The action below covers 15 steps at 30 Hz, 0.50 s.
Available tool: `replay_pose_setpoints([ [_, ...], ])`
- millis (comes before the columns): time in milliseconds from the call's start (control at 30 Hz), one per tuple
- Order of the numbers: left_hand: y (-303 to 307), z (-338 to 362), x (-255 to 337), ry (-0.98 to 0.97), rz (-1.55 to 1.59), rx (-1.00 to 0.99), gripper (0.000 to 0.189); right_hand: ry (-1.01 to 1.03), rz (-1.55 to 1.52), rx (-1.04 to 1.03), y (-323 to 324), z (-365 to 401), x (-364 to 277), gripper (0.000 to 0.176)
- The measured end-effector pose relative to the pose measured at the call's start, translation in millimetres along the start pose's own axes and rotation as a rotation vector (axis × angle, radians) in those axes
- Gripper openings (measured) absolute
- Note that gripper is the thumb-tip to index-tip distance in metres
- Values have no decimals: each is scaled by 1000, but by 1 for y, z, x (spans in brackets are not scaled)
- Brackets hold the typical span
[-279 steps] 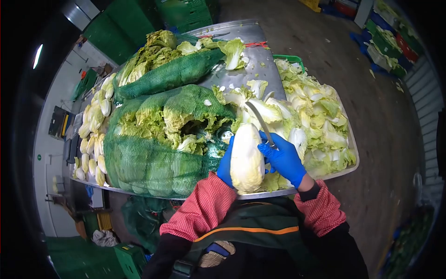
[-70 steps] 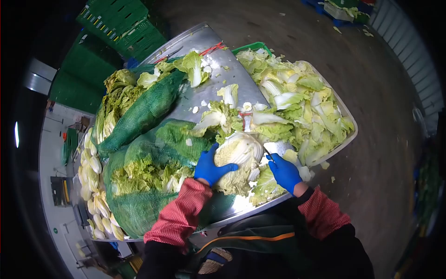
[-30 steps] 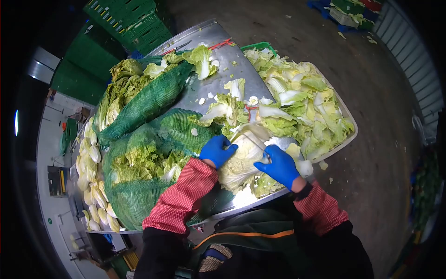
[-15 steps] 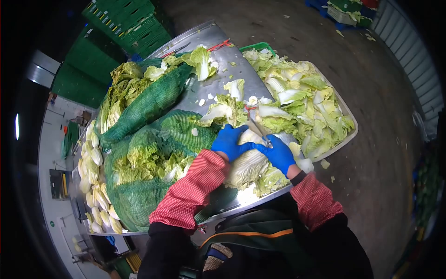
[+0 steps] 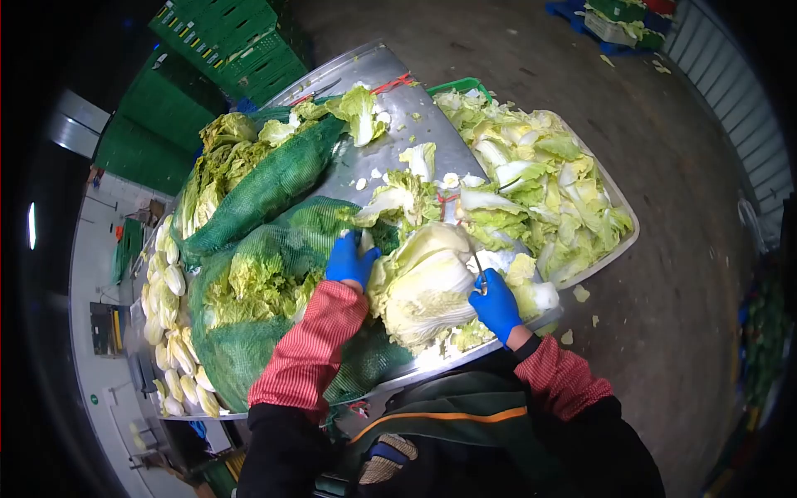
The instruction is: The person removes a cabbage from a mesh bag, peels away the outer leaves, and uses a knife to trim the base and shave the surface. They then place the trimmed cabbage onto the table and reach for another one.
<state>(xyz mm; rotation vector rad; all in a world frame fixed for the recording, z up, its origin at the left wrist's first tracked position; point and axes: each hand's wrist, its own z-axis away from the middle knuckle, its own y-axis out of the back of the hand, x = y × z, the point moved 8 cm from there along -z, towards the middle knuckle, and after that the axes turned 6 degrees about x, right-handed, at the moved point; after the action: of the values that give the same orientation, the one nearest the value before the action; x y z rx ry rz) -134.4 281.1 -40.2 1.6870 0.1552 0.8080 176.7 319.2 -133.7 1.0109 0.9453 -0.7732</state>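
A pale napa cabbage (image 5: 432, 290) lies on its side on the metal table (image 5: 386, 70), near the front edge. To its left is my left hand (image 5: 352, 259) in a blue glove, its fingers curled around a small whitish piece that is mostly hidden. My right hand (image 5: 496, 305), also gloved in blue, is closed on a knife at the cabbage's right side; the thin blade points up and away. Loose leaves (image 5: 403, 199) lie just beyond the cabbage. Green net sacks (image 5: 241, 357) holding more cabbages are left of my left hand.
A large tub (image 5: 628, 217) heaped with trimmed leaves borders the table on the right. Trimmed cabbages (image 5: 166, 290) are lined up at the far left. Green crates (image 5: 232, 41) are stacked behind. Another knife (image 5: 320, 90) lies at the table's far end.
My left hand has moved left, away from the cabbage. My right hand has shifted slightly down with the knife. The cabbage shows more fully, and its position has changed.
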Motion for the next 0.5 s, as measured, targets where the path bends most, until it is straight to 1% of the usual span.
replay_pose_setpoints([
  [33, 29, 12, 39, -146, -36, 150, 63, -12, -13, 21, 0, 1, 3, 23],
  [100, 50, 36, 107, -460, 222, 189, 72, -36, -41, 63, 2, 3, 7, 20],
  [167, 7, 69, 139, -485, 415, -176, 79, 112, 37, 117, 5, 6, -12, 20],
  [233, -27, 82, 136, -408, -40, -252, 86, 94, 51, 130, 9, 11, -16, 21],
  [267, -42, 74, 124, -279, 10, -415, 89, 84, 58, 135, 10, 14, -16, 21],
  [300, -65, 63, 100, -239, 22, -523, 85, 57, 43, 148, 10, 16, -11, 21],
  [333, -75, 52, 86, -271, 165, -500, 82, 30, 27, 157, 10, 18, -5, 22],
  [367, -84, 40, 71, -303, 305, -475, 79, 44, 26, 169, 14, 19, -6, 22],
  [433, -129, 12, 32, -259, 444, -686, 75, 72, 24, 193, 21, 20, -8, 23],
  [467, -103, 6, 40, 10, 366, -780, 74, 87, 37, 205, 28, 18, -7, 23],
  [500, -91, -2, 45, 56, 381, -721, 74, 105, 52, 222, 36, 14, -7, 23],
])
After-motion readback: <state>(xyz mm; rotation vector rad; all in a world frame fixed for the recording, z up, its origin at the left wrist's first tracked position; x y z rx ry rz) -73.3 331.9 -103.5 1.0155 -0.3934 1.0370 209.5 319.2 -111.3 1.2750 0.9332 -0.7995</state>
